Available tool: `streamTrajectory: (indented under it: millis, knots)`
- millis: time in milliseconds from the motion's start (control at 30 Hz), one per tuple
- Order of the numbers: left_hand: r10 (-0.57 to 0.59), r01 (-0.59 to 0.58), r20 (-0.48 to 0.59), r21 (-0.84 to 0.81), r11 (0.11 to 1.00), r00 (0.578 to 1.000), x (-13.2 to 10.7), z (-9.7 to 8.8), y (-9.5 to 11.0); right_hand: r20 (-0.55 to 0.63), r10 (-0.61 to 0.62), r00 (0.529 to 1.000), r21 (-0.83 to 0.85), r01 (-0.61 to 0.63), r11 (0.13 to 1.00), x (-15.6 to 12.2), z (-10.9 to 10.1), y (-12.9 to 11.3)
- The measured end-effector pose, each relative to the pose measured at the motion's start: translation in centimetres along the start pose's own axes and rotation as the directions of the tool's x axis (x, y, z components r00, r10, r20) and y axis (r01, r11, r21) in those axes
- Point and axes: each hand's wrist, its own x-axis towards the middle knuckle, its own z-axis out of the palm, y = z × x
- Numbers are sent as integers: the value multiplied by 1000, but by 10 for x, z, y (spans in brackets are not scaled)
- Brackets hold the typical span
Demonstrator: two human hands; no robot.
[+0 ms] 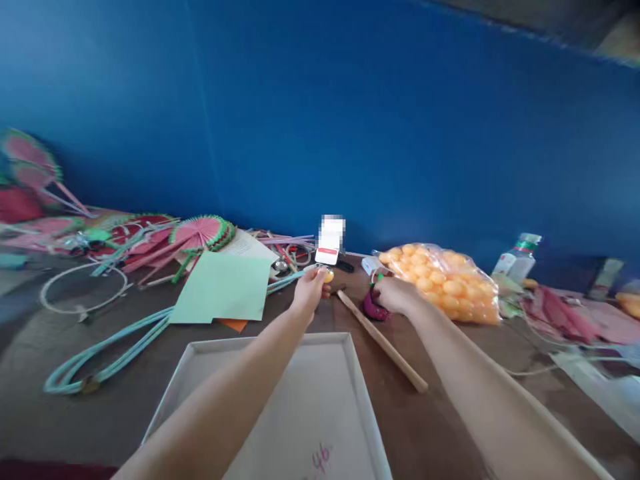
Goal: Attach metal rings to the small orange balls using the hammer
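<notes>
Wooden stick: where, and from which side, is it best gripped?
Probably around the near half of the wooden stick, from above: it looks long and slim, lying with its near end angled right, apart from the white tray.

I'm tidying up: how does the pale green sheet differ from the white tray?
The pale green sheet is flat; the white tray has raised sides. The sheet overlaps pale blue loops; the tray lies apart from them. The tray bears pink writing; the sheet shows none.
</notes>
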Motion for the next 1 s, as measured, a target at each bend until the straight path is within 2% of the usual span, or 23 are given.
streamTrajectory:
  millis: [200, 267, 367, 400, 467, 567, 800, 1000]
  knots:
    - [-2, 2, -8, -9, 1000, 1000, 1, 0, 0, -28, -19, 999, 46, 21, 999, 5, 7, 6]
    - [-7, 7, -10, -13, 1000, 1000, 0, 0, 1, -71, -20, 997, 88, 26, 996, 5, 8, 11]
    - [-11, 11, -9, -16, 1000, 1000, -2, 0, 3, -191, 9, 982, 338, 57, 939, 4, 11, 19]
    - [-13, 12, -8, -16, 1000, 1000, -2, 0, 4, -210, 35, 977, 469, 69, 880, 3, 12, 21]
    - [-15, 14, -9, -15, 1000, 1000, -2, 0, 4, -188, 85, 979, 708, 75, 702, 2, 15, 24]
    - [-17, 17, -9, -15, 1000, 1000, -2, 0, 4, -144, 118, 983, 888, 76, 454, -1, 19, 25]
    - [-16, 16, -6, 16, 1000, 1000, -5, 0, 7, -132, 99, 986, 987, 121, 102, -11, 24, 25]
    - [-27, 27, 14, 1, 1000, 1000, -8, 1, 10, -102, 32, 994, 991, 105, -84, -23, 20, 19]
